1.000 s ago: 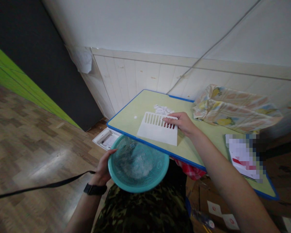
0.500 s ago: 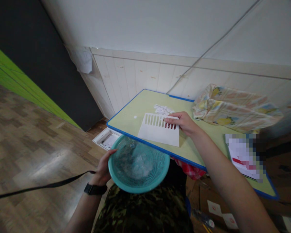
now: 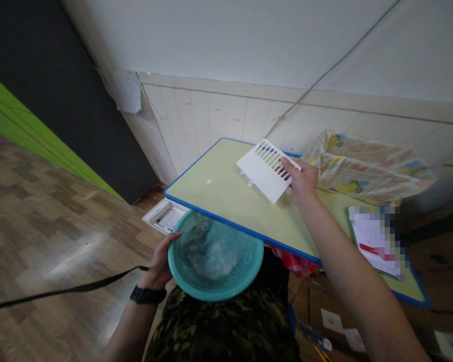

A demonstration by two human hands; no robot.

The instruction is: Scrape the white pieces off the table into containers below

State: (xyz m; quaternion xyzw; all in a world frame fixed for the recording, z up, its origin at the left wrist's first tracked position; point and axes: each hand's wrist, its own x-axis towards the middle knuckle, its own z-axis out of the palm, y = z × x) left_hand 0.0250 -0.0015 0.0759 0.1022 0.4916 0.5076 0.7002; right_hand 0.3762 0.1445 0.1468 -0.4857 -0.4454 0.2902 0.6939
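Note:
My left hand (image 3: 162, 259) grips the left rim of a teal plastic colander basket (image 3: 216, 293), which sits just under the table's front edge. Whitish, clear-looking bits lie in the bottom of the basket; what they are I cannot make out. My right hand (image 3: 304, 181) is closed on a flat white slotted scoop (image 3: 266, 178), thumb on top and some fingers showing through its slots. The scoop is tilted above the pale green table (image 3: 226, 193). White paper-like scraps (image 3: 250, 183) peek out beneath it, mostly hidden. One small white piece (image 3: 209, 181) lies apart to the left.
A fabric-lined basket (image 3: 370, 171) stands at the table's back right, with a booklet (image 3: 373, 241) in front of it. An open white box (image 3: 164, 216) is below the left corner. A cable (image 3: 332, 70) runs down the wall.
My right hand has lifted the scoop up and back from near the table's front edge, turning it over the white scraps, which it now mostly covers. My left hand and the colander basket stay put.

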